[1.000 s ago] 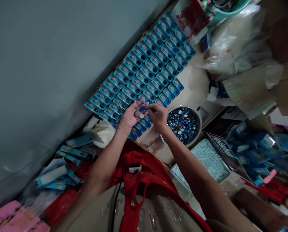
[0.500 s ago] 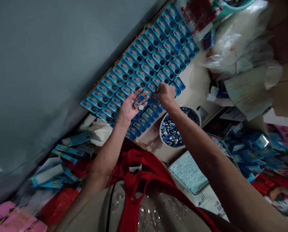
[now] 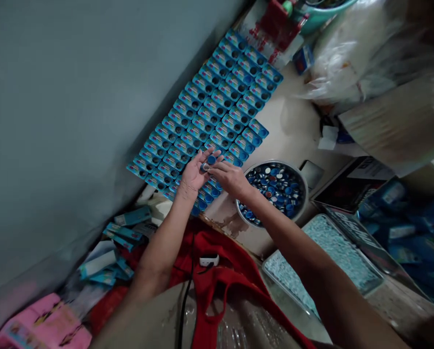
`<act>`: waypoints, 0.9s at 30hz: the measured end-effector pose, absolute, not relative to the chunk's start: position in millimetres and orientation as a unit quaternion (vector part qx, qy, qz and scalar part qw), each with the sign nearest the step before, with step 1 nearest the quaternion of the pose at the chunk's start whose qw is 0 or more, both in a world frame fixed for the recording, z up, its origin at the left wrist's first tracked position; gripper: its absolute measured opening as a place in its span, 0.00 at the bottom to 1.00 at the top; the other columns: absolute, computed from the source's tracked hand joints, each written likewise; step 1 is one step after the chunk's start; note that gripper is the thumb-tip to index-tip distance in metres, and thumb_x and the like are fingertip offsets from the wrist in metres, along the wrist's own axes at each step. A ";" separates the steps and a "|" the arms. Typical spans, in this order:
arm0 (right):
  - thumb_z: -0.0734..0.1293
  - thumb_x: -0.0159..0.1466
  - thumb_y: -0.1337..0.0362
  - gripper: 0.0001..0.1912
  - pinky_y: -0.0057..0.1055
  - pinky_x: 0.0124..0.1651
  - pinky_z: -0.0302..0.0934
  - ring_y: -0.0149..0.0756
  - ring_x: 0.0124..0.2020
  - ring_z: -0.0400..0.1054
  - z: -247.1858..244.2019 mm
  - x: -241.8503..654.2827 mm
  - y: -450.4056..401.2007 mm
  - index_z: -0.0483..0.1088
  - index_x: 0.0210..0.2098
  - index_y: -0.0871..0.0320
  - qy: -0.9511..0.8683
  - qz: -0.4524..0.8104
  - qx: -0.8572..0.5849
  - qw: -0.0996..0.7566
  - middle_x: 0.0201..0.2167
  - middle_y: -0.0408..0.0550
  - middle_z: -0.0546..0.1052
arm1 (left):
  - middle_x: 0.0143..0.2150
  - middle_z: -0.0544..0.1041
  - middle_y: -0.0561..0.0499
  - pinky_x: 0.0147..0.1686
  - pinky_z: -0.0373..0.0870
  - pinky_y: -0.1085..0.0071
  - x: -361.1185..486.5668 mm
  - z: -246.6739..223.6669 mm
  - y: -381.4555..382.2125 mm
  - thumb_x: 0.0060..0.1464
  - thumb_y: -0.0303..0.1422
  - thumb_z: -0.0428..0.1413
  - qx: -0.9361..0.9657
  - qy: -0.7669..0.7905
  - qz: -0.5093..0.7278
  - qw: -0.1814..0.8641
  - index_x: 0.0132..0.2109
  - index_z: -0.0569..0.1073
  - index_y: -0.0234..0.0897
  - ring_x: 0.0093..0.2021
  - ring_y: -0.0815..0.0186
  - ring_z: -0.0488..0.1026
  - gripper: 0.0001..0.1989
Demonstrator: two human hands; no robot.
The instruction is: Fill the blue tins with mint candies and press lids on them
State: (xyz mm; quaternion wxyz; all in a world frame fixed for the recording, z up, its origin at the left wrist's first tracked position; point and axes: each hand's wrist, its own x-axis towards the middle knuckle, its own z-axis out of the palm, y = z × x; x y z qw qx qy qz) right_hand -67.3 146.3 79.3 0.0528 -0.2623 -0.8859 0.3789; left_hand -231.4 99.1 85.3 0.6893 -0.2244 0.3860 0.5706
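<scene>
My left hand (image 3: 195, 173) is palm up with its fingers loosely spread, carrying small round blue and silver caps (image 3: 211, 159). Over that palm, the fingertips of my right hand (image 3: 231, 179) pinch together at a small round cap, partly hidden by the fingers. Beneath both hands lie rows of blue blister-like packs (image 3: 193, 132), each with a printed label and a round recess at one end. Many recesses look dark or silvery; those in the nearest right rows show plain blue. A round metal bowl (image 3: 305, 194) full of similar caps stands just right of my right forearm.
A clear tray (image 3: 271, 281) of pale turquoise granules lies under my right forearm. Blue cartons (image 3: 394, 228) pile up at right, with plastic bags (image 3: 347, 63) behind. A grey wall (image 3: 74, 97) borders the left. Folded blue boxes (image 3: 122, 232) lie lower left.
My right hand has moved from above the packs back left and down to my left palm, its fingers now at the caps. The view has shifted slightly.
</scene>
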 end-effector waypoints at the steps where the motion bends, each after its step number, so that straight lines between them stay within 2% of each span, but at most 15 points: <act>1: 0.66 0.76 0.68 0.15 0.37 0.61 0.71 0.44 0.55 0.79 79.2 -63.7 152.4 0.85 0.52 0.51 -0.873 0.394 -0.280 0.061 0.53 0.53 0.86 | 0.57 0.87 0.37 0.46 0.84 0.67 -228.0 86.5 99.1 0.82 0.39 0.44 -0.226 0.395 0.575 0.680 0.75 0.71 0.32 0.56 0.54 0.88 0.26; 5: 0.68 0.71 0.68 0.14 0.38 0.55 0.71 0.45 0.48 0.81 78.9 -63.6 192.6 0.87 0.48 0.54 -0.807 0.383 -0.446 0.059 0.45 0.52 0.87 | 0.54 0.88 0.40 0.56 0.83 0.62 -226.6 89.4 94.3 0.81 0.38 0.47 -0.235 0.427 0.601 0.633 0.74 0.72 0.34 0.53 0.56 0.88 0.24; 7: 0.68 0.69 0.67 0.14 0.39 0.54 0.70 0.47 0.48 0.81 76.6 -74.4 214.0 0.87 0.47 0.56 -0.788 0.343 -0.510 0.037 0.45 0.54 0.87 | 0.54 0.89 0.41 0.59 0.82 0.60 -231.4 89.6 92.1 0.81 0.39 0.48 -0.230 0.435 0.607 0.625 0.73 0.74 0.36 0.53 0.56 0.88 0.23; 10: 0.68 0.69 0.68 0.14 0.40 0.54 0.69 0.51 0.52 0.80 72.4 -96.1 236.3 0.87 0.47 0.57 -0.795 0.291 -0.532 -0.008 0.49 0.57 0.86 | 0.54 0.89 0.41 0.60 0.82 0.59 -240.9 88.6 94.2 0.82 0.40 0.47 -0.216 0.437 0.606 0.628 0.72 0.75 0.36 0.53 0.56 0.88 0.23; 13: 0.69 0.68 0.67 0.12 0.40 0.49 0.68 0.53 0.51 0.80 70.5 -112.8 247.6 0.85 0.46 0.55 -0.807 0.247 -0.533 -0.061 0.51 0.58 0.86 | 0.56 0.88 0.41 0.60 0.82 0.59 -250.5 85.6 103.6 0.82 0.40 0.47 -0.210 0.434 0.606 0.633 0.72 0.75 0.36 0.55 0.56 0.88 0.23; 17: 0.76 0.63 0.64 0.12 0.38 0.43 0.66 0.55 0.49 0.80 70.9 -123.5 259.1 0.83 0.47 0.52 -0.792 0.221 -0.553 -0.137 0.49 0.56 0.87 | 0.61 0.86 0.40 0.62 0.81 0.60 -263.4 78.1 119.9 0.81 0.41 0.48 -0.207 0.408 0.603 0.654 0.71 0.76 0.39 0.60 0.55 0.86 0.23; 20: 0.79 0.60 0.61 0.14 0.37 0.42 0.65 0.54 0.49 0.80 73.8 -127.8 267.7 0.81 0.46 0.51 -0.785 0.210 -0.556 -0.174 0.47 0.53 0.87 | 0.61 0.86 0.39 0.63 0.80 0.59 -271.0 73.4 129.4 0.82 0.41 0.47 -0.202 0.379 0.608 0.667 0.71 0.76 0.36 0.61 0.54 0.85 0.24; 24: 0.78 0.62 0.62 0.15 0.36 0.42 0.65 0.51 0.47 0.80 86.4 -129.4 264.6 0.80 0.49 0.51 -0.798 0.192 -0.544 -0.177 0.47 0.53 0.87 | 0.60 0.86 0.38 0.61 0.80 0.60 -276.6 76.7 133.4 0.81 0.39 0.48 -0.209 0.380 0.596 0.675 0.72 0.75 0.35 0.59 0.55 0.86 0.24; 27: 0.73 0.68 0.64 0.11 0.35 0.43 0.66 0.48 0.46 0.79 95.6 -127.6 239.8 0.80 0.50 0.52 -0.819 0.204 -0.527 -0.098 0.49 0.54 0.85 | 0.56 0.88 0.38 0.57 0.82 0.63 -279.1 81.5 128.5 0.80 0.38 0.49 -0.220 0.397 0.571 0.684 0.71 0.76 0.34 0.54 0.56 0.88 0.23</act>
